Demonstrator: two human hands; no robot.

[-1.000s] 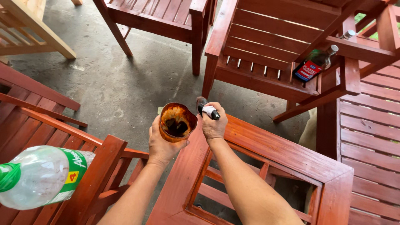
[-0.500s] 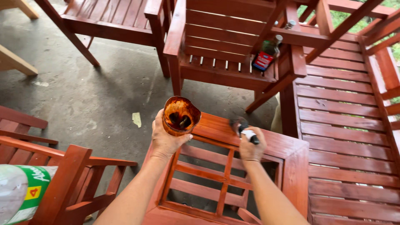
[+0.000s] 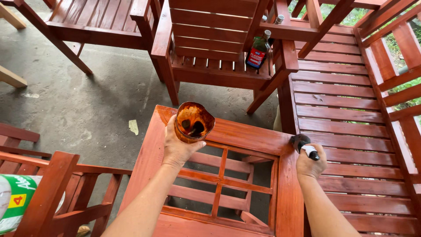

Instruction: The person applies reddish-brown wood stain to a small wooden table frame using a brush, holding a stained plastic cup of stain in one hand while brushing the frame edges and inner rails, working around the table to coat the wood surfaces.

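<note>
Your left hand (image 3: 177,147) holds a cut-open container (image 3: 193,122) stained with dark red-brown finish, its grip wrapped round the side, above the near-left part of the red-stained wooden bench (image 3: 245,135). Your right hand (image 3: 310,164) has its grip closed on a paintbrush (image 3: 303,145) with a white handle, whose dark bristles touch the bench's far right corner. Beyond, a dark bottle (image 3: 258,50) stands on a slatted chair (image 3: 215,48).

Both forearms come up bare from the near edge, with no sleeves, gloves, watch or rings to be seen. The left hand (image 3: 178,147) and the right hand (image 3: 310,166) show short, plain fingernails.
</note>
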